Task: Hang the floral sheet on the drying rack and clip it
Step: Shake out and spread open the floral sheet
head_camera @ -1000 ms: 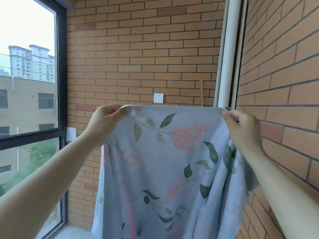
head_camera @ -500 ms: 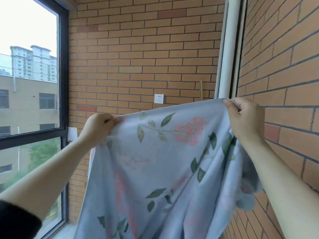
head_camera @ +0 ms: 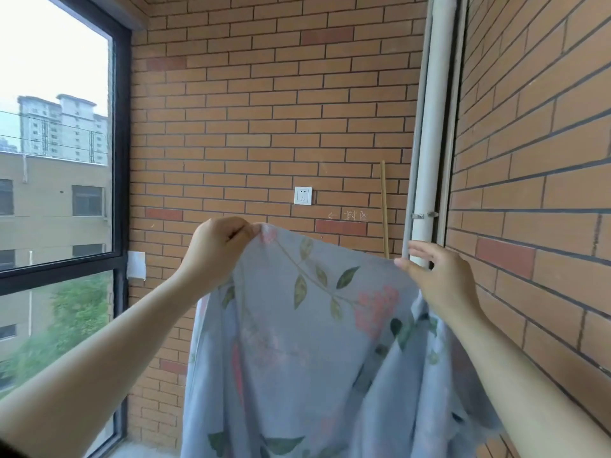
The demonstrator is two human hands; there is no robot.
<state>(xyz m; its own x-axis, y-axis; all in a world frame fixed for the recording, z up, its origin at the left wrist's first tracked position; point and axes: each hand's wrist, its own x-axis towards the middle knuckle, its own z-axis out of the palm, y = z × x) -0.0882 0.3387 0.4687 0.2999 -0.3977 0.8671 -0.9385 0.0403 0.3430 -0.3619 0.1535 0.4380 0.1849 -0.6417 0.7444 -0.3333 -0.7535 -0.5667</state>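
**Up in both hands, before the brick wall: the floral sheet held at its top edge**

At chest height in front of the person, the left hand is closed in a pinch, thumb and fingers gripping one upper corner of the floral sheet. That corner is the highest part of the cloth. The right hand sits lower and to the right, at the other end of the top edge; its fingers are spread and loosely curled, the fingertips resting on the edge, and I cannot tell whether it truly grips the fabric or only touches it. Between the two hands the top edge runs taut and slopes down toward the right. Below it the pale blue cloth, printed with green leaves and pink blossom clusters, hangs in folds out of the bottom of the view.

Behind the sheet stands the brick wall. On it is a white socket, and to its right faint chalk writing: an arrow pointing left and two characters too faint to read. A thin wooden stick leans nearby, beside a white pipe in the corner. The window fills the left side.
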